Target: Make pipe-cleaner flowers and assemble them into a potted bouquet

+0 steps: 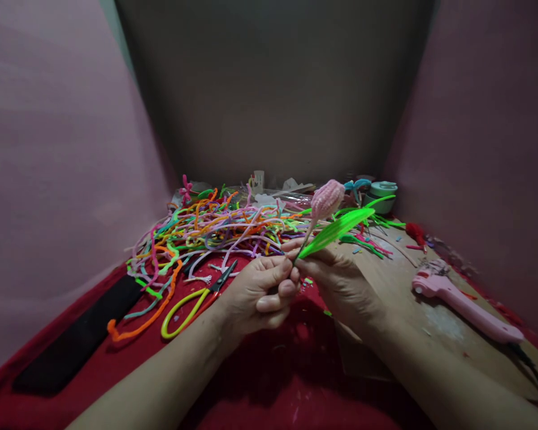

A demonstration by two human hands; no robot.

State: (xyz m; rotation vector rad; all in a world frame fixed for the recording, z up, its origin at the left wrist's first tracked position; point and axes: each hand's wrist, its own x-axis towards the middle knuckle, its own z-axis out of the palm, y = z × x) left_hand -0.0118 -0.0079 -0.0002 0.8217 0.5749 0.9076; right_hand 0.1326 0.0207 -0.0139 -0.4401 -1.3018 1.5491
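Pink fuzzy tulip (pixel 327 199) is seemingly gaining its pointed green fuzzy leaf (pixel 336 232) — left hand (pixel 266 289), right hand (pixel 341 280) pinching both, next needing steadiness.

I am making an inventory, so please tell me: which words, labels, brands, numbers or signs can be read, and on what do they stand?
No text can be read anywhere.
Small white object at the back: possible faint marks, too small and blurred to read.
Pink glue gun, pink flower, green leaf: no readable lettering.

Craft workspace: heaped pipe cleaners (pixel 219 224), scissors (pixel 216 286), 1 pink glue gun (pixel 468 304).
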